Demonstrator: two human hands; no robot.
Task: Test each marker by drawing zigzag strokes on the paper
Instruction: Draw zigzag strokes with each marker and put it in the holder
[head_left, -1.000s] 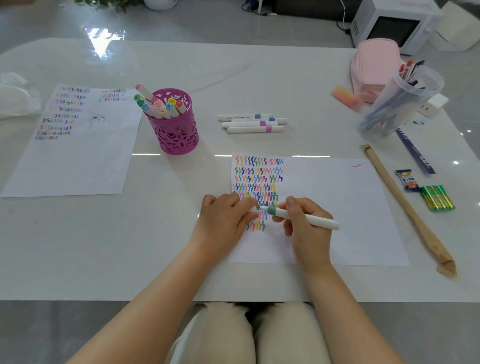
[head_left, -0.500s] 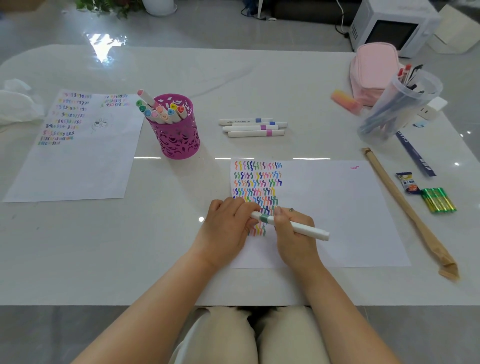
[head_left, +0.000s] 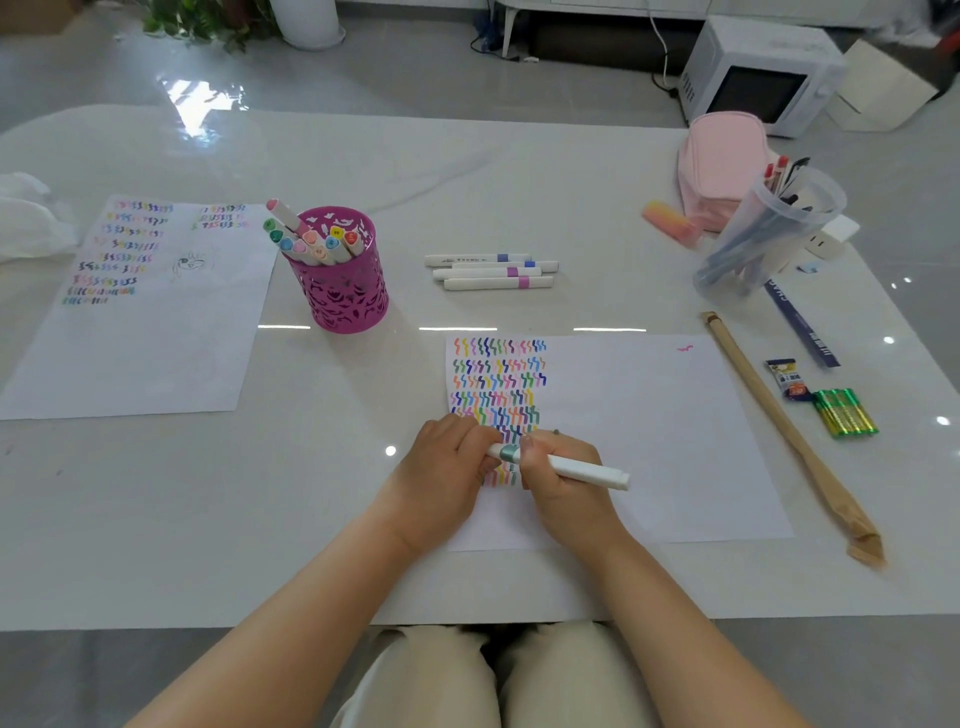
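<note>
The white marker (head_left: 587, 472) has a green band and lies sideways, just above the paper (head_left: 649, 415). It is over the bottom rows of the colourful zigzags (head_left: 498, 384). The right hand (head_left: 563, 486) has its fingers wrapped tight around the middle of the marker, and the back end sticks out to the right. The left hand (head_left: 441, 473) sits right beside it, with its fingers curled on the marker's left end. The two hands touch. Farther back on the table (head_left: 156, 493) four more markers (head_left: 493, 271) lie side by side, near a pink cup (head_left: 345, 296) full of markers.
</note>
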